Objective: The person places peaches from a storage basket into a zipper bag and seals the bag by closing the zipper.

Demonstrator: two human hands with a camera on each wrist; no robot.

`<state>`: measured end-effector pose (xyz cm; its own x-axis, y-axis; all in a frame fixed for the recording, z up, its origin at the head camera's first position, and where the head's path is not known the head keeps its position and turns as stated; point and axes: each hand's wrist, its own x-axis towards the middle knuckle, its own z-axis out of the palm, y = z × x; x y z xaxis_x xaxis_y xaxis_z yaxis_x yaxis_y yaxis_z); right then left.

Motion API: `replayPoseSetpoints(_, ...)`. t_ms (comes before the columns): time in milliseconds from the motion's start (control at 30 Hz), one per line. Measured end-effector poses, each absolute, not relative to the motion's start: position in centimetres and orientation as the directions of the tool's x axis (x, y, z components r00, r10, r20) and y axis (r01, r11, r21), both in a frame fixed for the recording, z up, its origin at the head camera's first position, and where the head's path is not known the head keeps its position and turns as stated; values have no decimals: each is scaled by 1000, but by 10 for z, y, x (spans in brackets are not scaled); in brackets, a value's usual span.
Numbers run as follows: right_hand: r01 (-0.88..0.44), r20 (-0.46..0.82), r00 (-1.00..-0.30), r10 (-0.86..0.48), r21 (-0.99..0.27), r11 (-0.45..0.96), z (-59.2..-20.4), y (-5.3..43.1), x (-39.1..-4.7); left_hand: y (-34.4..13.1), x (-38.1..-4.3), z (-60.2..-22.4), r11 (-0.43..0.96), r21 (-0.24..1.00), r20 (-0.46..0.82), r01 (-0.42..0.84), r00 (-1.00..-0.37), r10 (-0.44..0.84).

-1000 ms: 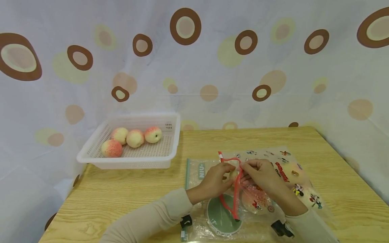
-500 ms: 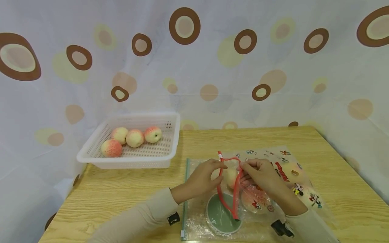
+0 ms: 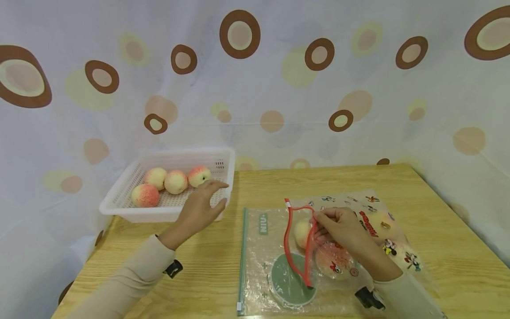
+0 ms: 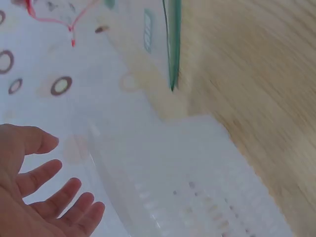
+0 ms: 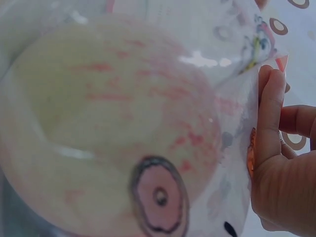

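Spotted cloth (image 3: 199,97) backs the wooden table (image 3: 207,261), left hand (image 3: 201,208) spread, seemingly above the basket (image 3: 155,215), right hand (image 3: 343,228) pinching a bag (image 3: 368,224).

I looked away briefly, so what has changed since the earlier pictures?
The left hand let go of the peach in the red-edged bag and moved left to the right end of the basket, now holding nothing. Unchanged: the right hand pinches the bag's edge, and four peaches lie in the basket.
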<state>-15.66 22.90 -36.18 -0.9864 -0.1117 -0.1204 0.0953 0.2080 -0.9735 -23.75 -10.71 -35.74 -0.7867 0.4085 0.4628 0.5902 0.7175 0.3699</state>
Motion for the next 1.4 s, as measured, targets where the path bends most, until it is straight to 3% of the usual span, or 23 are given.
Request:
replayPoseSetpoints(333,106,-132,-986,-100,-968,229,-363,228,-155,-198,-273,-352,902,342,306,264,-939,158)
replayPoseSetpoints(567,120,-145,-985,-94,-966,227,-363,229,-155,-239,-291,-357,940,336,121,59,-992,19)
replayPoseSetpoints(833,117,-142,-983,-117,-973,199,-365,229,-156,-264,-306,-364,922,378,-83,-85,-995,-58)
replayPoseSetpoints(1167,135,-164,-980,-114,-964,227,-364,229,-154,-277,-311,-367,923,376,-108,-80,-993,-42)
replayPoseSetpoints(1400,120,-145,-982,-119,-973,195,-362,230,-154,-272,-310,-366,918,357,-152,-173,-980,-126)
